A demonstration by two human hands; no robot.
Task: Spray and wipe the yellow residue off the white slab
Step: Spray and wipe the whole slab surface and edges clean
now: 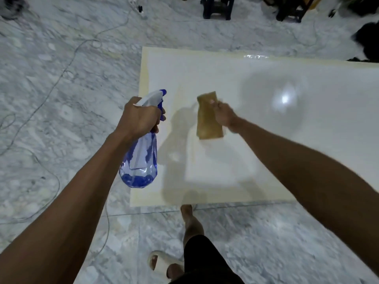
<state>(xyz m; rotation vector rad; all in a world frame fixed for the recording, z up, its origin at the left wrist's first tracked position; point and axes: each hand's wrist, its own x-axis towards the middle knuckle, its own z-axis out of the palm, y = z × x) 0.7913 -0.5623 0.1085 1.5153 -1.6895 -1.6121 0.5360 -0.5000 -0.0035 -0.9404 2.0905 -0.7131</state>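
**Marble floor, slab down, cloth working**

Marble floor (61,99) all round, and the white slab (266,83) lies flat on it at my feet. My left hand (139,117) is clamped round the spray bottle (139,160), held up over the slab's left edge. My right hand (223,115) pinches the brown cloth (207,117) against the slab. Yellow residue (180,103) rings a cleaner patch; best press flat and overlap strokes outward. My right hand blurs, and the slab's right end is cut off.
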